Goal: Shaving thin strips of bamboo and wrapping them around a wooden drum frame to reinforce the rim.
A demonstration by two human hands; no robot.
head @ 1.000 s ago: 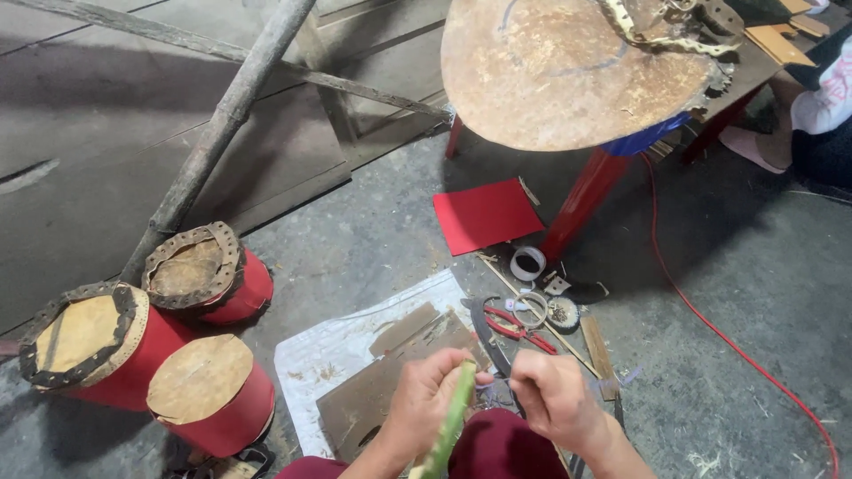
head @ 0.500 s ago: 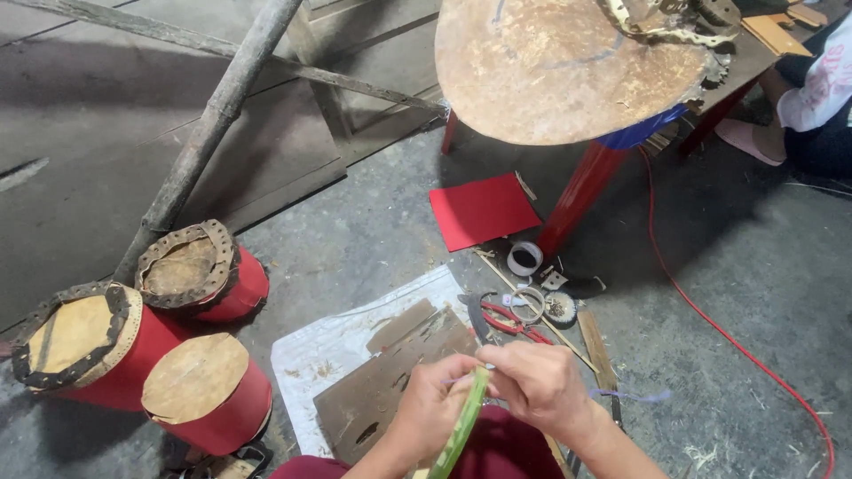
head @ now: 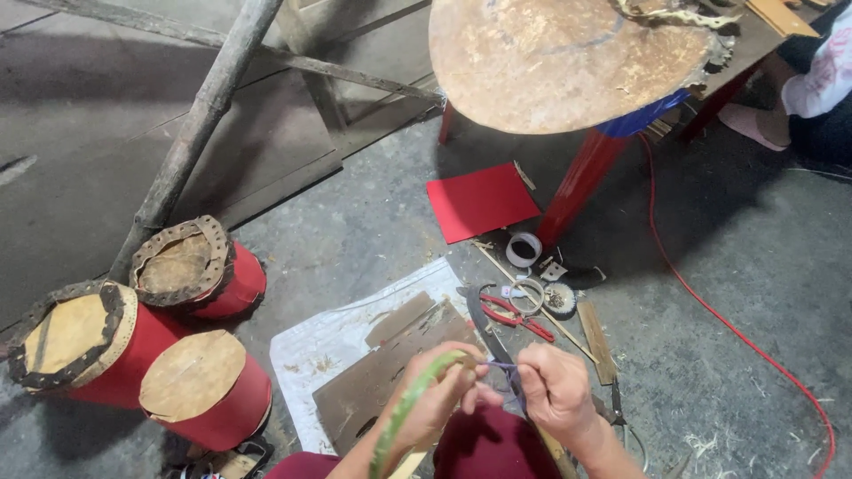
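My left hand grips the top end of a green bent strip that curves down toward my lap. My right hand pinches a thin pale purple string that runs between the two hands. Both hands hover close together above a brown cardboard sheet lying on a white sheet. A dark blade-like tool lies on the floor just beyond my fingers.
Three red drums stand at the left beside a leaning wooden pole. Red-handled pliers, tape rolls, a red sheet and wood strips lie ahead. A round hide-topped stand, a red cable and another seated person are further off.
My hands have come closer together and the right hand has drawn the string taut against the green strip. The view has shifted slightly.
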